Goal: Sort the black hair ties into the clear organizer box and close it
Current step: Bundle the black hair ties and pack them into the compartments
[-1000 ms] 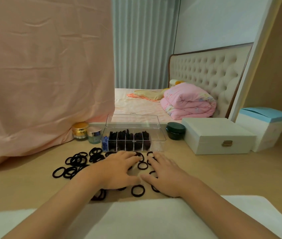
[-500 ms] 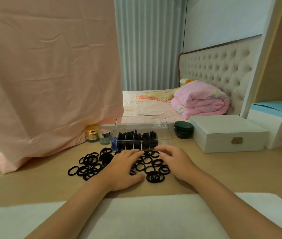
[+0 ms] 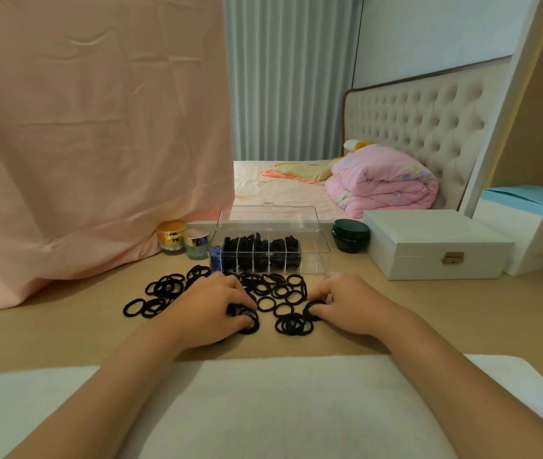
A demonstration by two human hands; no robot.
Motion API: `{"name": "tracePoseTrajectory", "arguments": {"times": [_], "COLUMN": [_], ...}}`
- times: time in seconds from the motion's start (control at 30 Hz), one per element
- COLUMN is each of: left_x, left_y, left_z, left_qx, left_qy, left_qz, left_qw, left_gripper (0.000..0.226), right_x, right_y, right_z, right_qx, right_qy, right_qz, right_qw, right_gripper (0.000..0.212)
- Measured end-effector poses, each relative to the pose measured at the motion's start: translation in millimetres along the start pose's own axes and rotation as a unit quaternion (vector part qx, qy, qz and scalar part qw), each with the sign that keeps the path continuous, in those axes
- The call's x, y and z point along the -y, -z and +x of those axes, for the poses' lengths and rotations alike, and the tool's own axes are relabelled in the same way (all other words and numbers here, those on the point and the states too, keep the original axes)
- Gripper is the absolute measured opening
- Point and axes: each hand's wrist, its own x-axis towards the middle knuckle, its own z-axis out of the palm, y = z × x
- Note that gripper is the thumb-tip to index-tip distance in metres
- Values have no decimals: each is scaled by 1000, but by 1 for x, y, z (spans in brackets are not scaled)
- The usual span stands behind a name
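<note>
Desk [image 3: 64, 326], light wood, bedroom behind.

Left hand [image 3: 210, 306]: palm down, fingers curled, grip closed on ties [image 3: 280, 289] at the near-left edge of the loose pile; thumb and fingertips pinch a small cluster against the desk.

Right hand [image 3: 353, 303]: palm down, grip likewise closed, thumb and fingertips pinching one tie at the pile's right edge.

Loose ties lie flat between and left of the hands, many overlapping, just in front of the box [image 3: 325, 251].

Box: clear, lid [image 3: 267, 217] standing open at the back. Middle compartments packed with black ties; leftmost holds something blue.

Left of box: gold jar [image 3: 171, 236], silver-capped jar [image 3: 197, 243], pink cloth [image 3: 81, 144] hanging behind. Right of box: green jar [image 3: 350, 240], then white case [image 3: 429, 243]. Both forearms rest on a white towel [image 3: 280, 409] at the near edge.
</note>
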Motion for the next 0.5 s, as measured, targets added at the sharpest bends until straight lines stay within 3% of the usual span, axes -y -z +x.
{"name": "tracePoseTrajectory", "arguments": {"times": [0.23, 0.33, 0.43, 0.5], "left_x": [-8, -7, -1, 5], "left_y": [2, 12, 30, 40], "left_z": [8, 2, -9, -18], "left_qx": [-29, -45, -67, -44], "left_qy": [-4, 46, 71, 79], "left_qz": [48, -104, -237, -292], "left_qw": [998, 992, 967, 952], "left_gripper": [19, 10, 12, 12], "right_x": [7, 7, 17, 23], "right_y": [-1, -1, -1, -2], "right_z": [-2, -4, -7, -9], "right_qx": [-4, -42, -50, -40], "right_qy": [-8, -4, -18, -23], "right_qz": [-4, 87, 258, 307], "right_qw": [1000, 995, 965, 951], "right_gripper": [9, 20, 26, 26]}}
